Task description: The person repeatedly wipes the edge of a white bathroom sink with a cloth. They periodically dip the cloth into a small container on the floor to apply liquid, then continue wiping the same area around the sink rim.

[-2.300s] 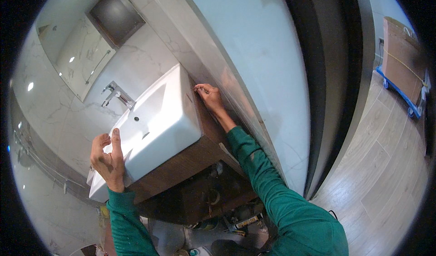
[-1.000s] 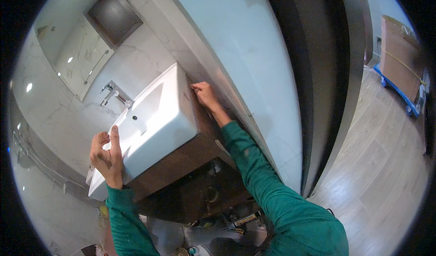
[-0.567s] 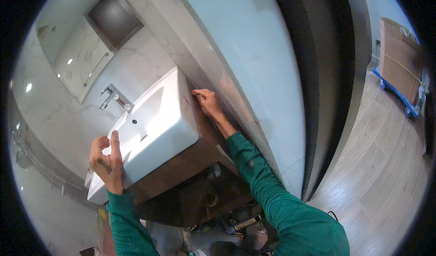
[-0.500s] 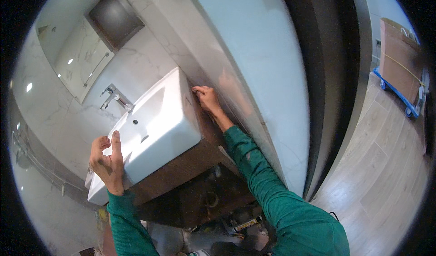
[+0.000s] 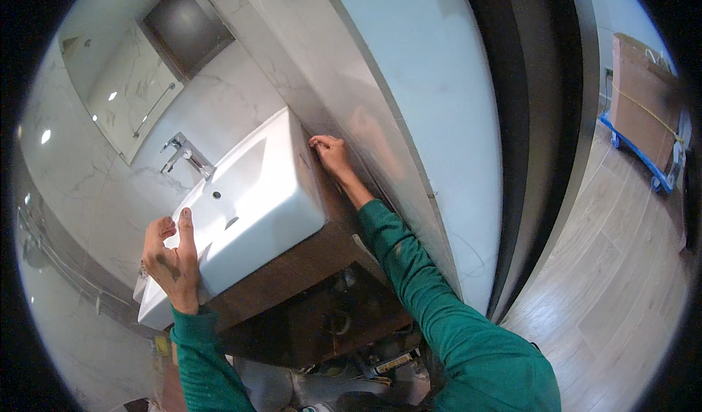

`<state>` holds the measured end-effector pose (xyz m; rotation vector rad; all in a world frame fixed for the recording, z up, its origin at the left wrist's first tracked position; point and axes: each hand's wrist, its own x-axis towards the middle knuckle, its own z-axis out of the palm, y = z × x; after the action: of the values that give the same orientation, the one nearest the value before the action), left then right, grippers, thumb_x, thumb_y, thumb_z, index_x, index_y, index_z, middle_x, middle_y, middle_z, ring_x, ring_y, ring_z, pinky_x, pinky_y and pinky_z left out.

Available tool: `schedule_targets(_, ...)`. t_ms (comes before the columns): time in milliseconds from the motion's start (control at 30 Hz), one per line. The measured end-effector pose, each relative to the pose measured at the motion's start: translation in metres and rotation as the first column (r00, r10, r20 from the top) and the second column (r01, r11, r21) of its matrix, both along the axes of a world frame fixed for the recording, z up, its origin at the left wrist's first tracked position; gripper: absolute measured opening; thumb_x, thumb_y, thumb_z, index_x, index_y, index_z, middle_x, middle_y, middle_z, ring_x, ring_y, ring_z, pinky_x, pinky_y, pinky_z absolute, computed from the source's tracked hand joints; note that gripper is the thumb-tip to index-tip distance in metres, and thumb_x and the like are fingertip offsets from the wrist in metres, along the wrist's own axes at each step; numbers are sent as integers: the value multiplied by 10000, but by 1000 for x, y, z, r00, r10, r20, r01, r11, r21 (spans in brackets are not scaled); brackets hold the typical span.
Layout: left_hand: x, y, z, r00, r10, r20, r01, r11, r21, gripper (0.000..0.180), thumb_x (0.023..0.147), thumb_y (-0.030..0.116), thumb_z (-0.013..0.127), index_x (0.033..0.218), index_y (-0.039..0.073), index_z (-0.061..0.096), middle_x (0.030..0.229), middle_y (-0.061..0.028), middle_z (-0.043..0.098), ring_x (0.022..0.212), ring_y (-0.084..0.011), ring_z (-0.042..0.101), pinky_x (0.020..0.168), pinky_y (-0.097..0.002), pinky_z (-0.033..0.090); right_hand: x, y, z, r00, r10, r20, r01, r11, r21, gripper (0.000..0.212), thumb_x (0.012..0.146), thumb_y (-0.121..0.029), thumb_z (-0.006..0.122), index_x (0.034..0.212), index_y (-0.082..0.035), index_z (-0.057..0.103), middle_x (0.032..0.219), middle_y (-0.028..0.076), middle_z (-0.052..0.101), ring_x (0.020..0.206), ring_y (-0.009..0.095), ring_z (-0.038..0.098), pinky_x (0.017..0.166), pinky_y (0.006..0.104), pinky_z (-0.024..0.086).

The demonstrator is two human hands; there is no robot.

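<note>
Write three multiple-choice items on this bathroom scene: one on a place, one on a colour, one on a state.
1. Where does the right hand rest?
A. on the faucet
B. at the back right corner of the white basin, by the wall
C. on the floor

2. What colour are the sleeves?
A. green
B. red
C. white

3. How is the left hand placed?
A. hanging free
B. closed round a tool
C. pressed on the basin's front left rim, forefinger out straight

Answers: 1 B, its fingertips sit where basin meets wall. 2 A, both forearms are in green. 3 C, it lies against the rim and holds nothing.
</note>
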<state>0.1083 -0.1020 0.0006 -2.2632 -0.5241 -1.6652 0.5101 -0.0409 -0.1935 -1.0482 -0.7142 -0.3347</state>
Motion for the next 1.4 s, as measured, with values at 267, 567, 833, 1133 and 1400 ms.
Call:
schedule_targets(267,0,2,-1,1000,0,10,0,1000,-8,354,849,304,765,872,-44,703,809,-184,703,759,-275,700,720,-383,554,16,16,20,991,51,-123,-59,996,-64,178,899,-59,601,1006,-33,741,1014,132,744,919,241,701,836,329,522)
schedule_targets(567,-3,-1,0,1000,12,-15,-13,999,-39,353,857,295,757,881,-52,698,820,-193,707,769,-282,700,726,-388,552,-16,-22,-21,993,117,-1,-116,986,118,157,887,-82,648,1004,-32,740,1002,142,738,917,229,691,831,348,520)
schedule_targets(833,-1,1,-1,999,30,-19,-31,999,-39,316,854,277,756,845,-31,682,810,-184,701,765,-284,699,727,-378,546,-26,-33,-21,998,52,39,-49,996,-77,297,923,-147,642,1203,-60,690,1191,148,684,1104,276,639,948,354,482)
schedule_targets(1133,1,7,0,999,13,-29,-12,1000,19,316,846,269,760,852,-36,677,814,-170,703,757,-273,696,706,-365,540,36,27,-1,991,129,-16,-130,979,-155,342,901,-36,543,1216,-33,675,1234,182,661,1164,313,616,1010,337,455)
schedule_targets(1400,1,8,-2,1000,7,-10,-7,1000,1,302,839,251,770,873,-37,685,820,-176,707,756,-266,701,706,-362,543,1,3,-26,994,29,101,-27,999,-22,372,883,-5,496,1204,-31,684,1153,186,685,1107,315,634,975,350,476)
